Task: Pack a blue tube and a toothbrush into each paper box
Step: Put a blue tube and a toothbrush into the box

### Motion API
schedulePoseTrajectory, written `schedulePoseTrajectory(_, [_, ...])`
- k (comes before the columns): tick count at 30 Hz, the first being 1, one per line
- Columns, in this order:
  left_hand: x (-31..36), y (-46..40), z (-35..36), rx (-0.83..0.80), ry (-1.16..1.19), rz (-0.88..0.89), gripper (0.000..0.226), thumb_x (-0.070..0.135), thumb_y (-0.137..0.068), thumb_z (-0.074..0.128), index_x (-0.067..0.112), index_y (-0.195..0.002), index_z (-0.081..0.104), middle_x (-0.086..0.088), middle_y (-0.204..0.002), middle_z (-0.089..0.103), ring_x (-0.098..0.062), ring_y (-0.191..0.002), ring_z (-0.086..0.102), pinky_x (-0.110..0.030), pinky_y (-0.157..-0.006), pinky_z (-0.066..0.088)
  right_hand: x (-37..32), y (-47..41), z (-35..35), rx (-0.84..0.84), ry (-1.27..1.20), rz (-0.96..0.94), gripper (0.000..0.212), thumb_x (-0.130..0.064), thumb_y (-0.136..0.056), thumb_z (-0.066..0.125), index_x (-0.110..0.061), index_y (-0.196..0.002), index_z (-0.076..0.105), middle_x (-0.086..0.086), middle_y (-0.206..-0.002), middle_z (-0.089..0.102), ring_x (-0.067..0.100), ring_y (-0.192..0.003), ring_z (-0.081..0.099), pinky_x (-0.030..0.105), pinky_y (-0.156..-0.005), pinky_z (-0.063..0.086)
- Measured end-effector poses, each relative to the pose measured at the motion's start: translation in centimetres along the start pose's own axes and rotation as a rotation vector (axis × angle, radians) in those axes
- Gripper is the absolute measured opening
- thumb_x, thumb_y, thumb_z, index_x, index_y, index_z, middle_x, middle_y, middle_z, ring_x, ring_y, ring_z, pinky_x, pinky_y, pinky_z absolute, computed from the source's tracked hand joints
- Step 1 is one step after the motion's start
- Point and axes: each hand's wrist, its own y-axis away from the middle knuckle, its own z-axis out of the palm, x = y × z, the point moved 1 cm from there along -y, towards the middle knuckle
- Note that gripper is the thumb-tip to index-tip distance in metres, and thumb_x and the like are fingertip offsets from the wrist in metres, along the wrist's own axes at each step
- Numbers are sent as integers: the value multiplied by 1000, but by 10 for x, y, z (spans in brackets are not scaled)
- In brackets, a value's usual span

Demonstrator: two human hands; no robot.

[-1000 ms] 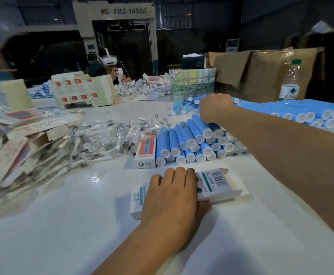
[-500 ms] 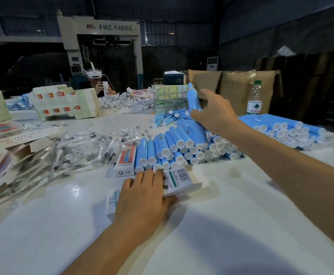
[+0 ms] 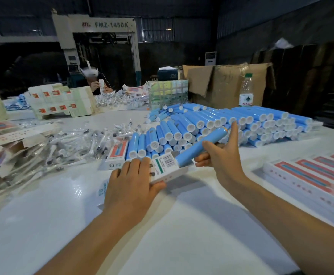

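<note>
My left hand [image 3: 131, 188] grips a white paper box [image 3: 167, 168] with a barcode, lying on the white table, its open end turned right. My right hand [image 3: 220, 158] holds a blue tube [image 3: 198, 148] slanted, its lower end at the box's open end, its capped end up by my forefinger. Behind lies a big stack of blue tubes [image 3: 211, 124] with white caps. Wrapped toothbrushes [image 3: 67, 145] lie in a heap to the left.
Another small box [image 3: 115, 155] sits beside the tube stack. Flat unfolded cartons [image 3: 1, 147] lie far left, closed boxes [image 3: 310, 177] at right. A water bottle [image 3: 246, 90], cardboard carton [image 3: 227, 84] and a seated person [image 3: 94, 80] are at the back.
My right hand lifted one tube from the stack and brought it down to the box's open end. My left hand stayed on the box and raised its open end slightly.
</note>
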Motion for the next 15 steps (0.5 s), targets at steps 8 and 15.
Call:
schedulePoseTrajectory(8, [3,0,-5,-16,18,-29,75,66,-82,26,15,-133,45,-2,-119,53,-24,-106,49,-36,-84,38,15,20,11,-74,188,-39,54,-2,-81,68,-29,-118,40,-3,-61,65,6,-54,56,17,-47,40])
schedulePoseTrajectory(15, [-1,0,0,-73,-43,-30,66,66,-89,27,24,-139,19,5,-133,37,-17,-119,36,-31,-94,31,23,33,20,-225,315,-86,36,-16,-91,59,-31,-62,74,-4,-93,63,1,-76,58,16,-65,40])
